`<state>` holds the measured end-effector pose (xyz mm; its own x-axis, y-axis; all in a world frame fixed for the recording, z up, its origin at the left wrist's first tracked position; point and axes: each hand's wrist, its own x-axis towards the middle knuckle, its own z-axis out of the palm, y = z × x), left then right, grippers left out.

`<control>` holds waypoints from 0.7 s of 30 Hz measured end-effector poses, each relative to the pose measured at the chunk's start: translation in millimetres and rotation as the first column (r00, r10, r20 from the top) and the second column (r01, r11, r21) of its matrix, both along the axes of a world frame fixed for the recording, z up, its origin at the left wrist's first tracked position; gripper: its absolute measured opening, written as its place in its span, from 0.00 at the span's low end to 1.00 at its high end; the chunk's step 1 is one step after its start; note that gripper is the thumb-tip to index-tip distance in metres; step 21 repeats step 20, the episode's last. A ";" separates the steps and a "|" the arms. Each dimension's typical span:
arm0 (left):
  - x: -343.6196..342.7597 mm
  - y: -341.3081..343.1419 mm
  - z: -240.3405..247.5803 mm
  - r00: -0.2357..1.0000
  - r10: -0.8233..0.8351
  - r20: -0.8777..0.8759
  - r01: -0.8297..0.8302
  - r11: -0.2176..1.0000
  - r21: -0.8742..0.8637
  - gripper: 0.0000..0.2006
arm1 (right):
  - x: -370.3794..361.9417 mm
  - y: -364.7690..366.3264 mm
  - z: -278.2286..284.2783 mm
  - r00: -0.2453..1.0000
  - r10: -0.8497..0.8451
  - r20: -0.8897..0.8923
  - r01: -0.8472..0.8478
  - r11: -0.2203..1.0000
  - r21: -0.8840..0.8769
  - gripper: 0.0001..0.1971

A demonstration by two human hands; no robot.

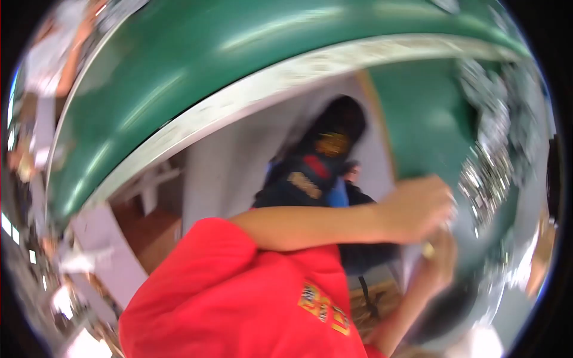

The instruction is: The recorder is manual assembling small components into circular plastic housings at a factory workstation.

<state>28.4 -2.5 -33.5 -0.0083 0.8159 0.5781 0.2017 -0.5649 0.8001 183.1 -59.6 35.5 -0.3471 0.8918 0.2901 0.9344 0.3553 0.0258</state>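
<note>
My left hand [421,206] reaches across my body to the right, its fingers curled. Just below it is my right hand [440,259], also closed, its fingers close against the left ones. Whatever is between them is too small and blurred to name; a pale glint shows at the left fingertips. A small yellowish spot sits on a finger of the right hand. Beyond both hands, a heap of shiny silvery metal pieces [486,182] lies on the green tabletop [415,113].
A long green work surface [161,89] with a pale worn edge [239,92] curves across the front. More greyish, glossy pieces [483,83] lie at the far right. Another person [54,65] is at the far left, and a blurred arm [540,256] shows at the right rim.
</note>
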 end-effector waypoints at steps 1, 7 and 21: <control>6.0 1.8 -2.9 1.000 -0.007 -0.021 0.008 0.999 0.046 0.07 | 6.6 -4.2 -4.8 1.000 -0.008 0.030 0.008 1.000 0.014 0.13; 10.1 0.8 3.5 0.994 0.036 -0.104 -0.044 0.996 -0.083 0.09 | 12.7 3.5 3.1 0.994 0.015 0.113 -0.006 0.997 -0.080 0.13; 8.8 0.9 2.9 0.972 0.011 -0.235 -0.031 0.996 -0.081 0.11 | 4.6 -1.2 2.2 0.939 -0.089 0.331 0.133 0.985 -0.114 0.18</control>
